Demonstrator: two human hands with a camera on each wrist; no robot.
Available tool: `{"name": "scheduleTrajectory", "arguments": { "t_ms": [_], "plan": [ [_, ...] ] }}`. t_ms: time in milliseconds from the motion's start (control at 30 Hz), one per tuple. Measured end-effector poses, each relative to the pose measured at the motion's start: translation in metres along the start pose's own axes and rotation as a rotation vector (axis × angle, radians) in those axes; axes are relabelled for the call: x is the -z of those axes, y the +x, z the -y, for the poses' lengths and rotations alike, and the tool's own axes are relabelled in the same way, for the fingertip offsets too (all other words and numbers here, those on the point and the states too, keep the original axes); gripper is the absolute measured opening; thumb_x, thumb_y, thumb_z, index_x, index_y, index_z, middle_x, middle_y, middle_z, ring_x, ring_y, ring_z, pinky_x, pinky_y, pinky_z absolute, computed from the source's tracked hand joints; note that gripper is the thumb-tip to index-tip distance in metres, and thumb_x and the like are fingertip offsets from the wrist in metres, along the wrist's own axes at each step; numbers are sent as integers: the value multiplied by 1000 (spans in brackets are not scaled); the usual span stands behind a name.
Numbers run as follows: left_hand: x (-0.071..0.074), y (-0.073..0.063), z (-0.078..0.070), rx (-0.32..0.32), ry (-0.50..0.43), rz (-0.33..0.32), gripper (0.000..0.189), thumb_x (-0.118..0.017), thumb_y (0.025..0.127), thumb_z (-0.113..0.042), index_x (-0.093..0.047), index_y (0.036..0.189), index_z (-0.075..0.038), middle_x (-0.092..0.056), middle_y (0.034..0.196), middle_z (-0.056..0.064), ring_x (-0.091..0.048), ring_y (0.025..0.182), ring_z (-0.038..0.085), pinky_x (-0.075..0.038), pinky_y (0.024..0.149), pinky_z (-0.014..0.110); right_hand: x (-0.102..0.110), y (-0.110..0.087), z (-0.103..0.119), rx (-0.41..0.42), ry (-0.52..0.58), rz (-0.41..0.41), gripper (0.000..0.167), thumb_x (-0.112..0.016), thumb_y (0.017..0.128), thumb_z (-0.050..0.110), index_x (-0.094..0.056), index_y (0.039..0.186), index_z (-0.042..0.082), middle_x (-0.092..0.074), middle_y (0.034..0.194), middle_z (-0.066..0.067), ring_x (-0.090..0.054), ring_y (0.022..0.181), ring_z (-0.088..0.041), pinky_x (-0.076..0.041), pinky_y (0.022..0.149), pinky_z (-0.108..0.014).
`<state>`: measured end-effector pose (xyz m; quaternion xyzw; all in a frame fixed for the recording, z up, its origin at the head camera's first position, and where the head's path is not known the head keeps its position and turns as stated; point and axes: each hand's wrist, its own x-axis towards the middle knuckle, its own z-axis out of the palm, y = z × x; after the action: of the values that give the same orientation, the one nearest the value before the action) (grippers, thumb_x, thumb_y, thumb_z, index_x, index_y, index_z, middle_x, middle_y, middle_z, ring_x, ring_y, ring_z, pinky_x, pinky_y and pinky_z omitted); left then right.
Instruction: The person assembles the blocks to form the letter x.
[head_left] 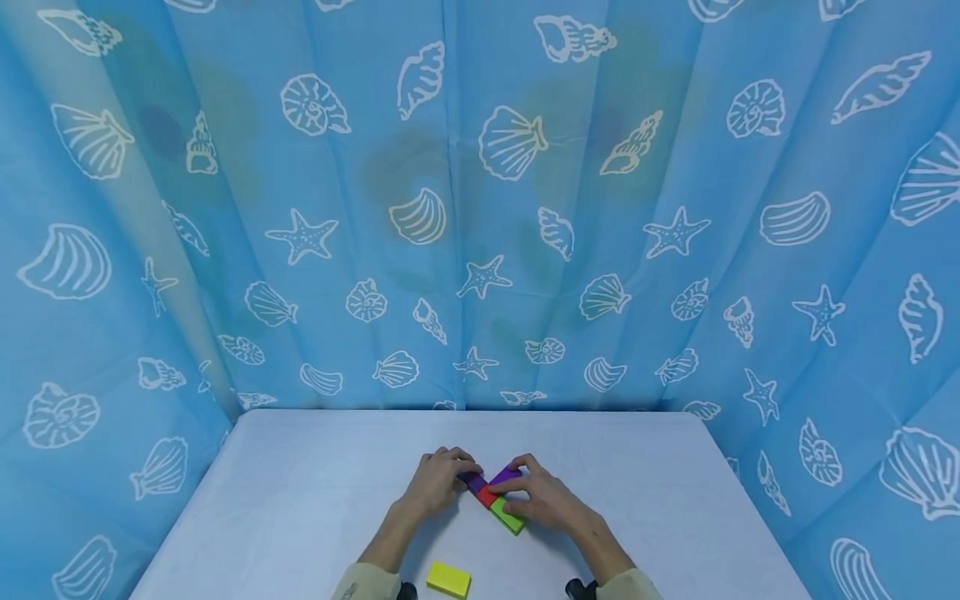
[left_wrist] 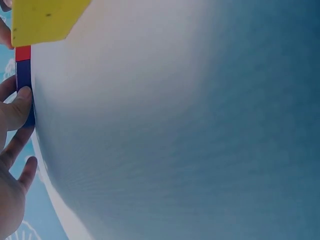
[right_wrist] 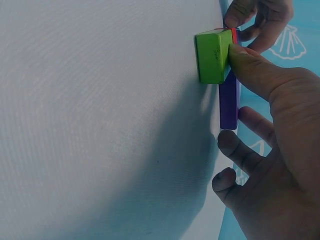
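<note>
Several coloured blocks lie end to end in a slanting row on the white table: dark purple-blue [head_left: 472, 482], red [head_left: 487, 497] and green [head_left: 507, 517]. A second purple block [head_left: 504, 476] branches off at the red one. My left hand [head_left: 442, 481] pinches the dark purple-blue block [left_wrist: 24, 75] at its far end, thumb on its near side. Over the joint, my right hand [head_left: 542, 493] rests its thumb against the green block [right_wrist: 212, 57]. Its extended fingers reach to the red block and the purple block [right_wrist: 229, 102], with the others loosely spread.
A yellow block [head_left: 448, 578] lies apart on the table [head_left: 300, 500], near the front between both forearms; it looms large in the left wrist view. Behind the table's back edge hangs a blue curtain [head_left: 465, 200] with white shell prints, also along both sides.
</note>
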<state>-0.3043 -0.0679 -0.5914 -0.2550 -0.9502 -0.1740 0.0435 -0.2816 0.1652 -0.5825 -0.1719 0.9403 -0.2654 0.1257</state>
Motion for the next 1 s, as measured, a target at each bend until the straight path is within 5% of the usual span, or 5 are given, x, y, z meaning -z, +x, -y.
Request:
{"name": "scheduleTrajectory", "arguments": {
  "t_ms": [1000],
  "plan": [
    [-3,0,-1,23,3,12,37,-77,88,-11,-74,119,-30,-67,122,-5,-57,116,21,-46,97,48,0,-2,1,13,15,-3,32,-75,90,34,-72,120,44,-45,137,-4,-53,119,-30,-48,96,-58]
  ]
}}
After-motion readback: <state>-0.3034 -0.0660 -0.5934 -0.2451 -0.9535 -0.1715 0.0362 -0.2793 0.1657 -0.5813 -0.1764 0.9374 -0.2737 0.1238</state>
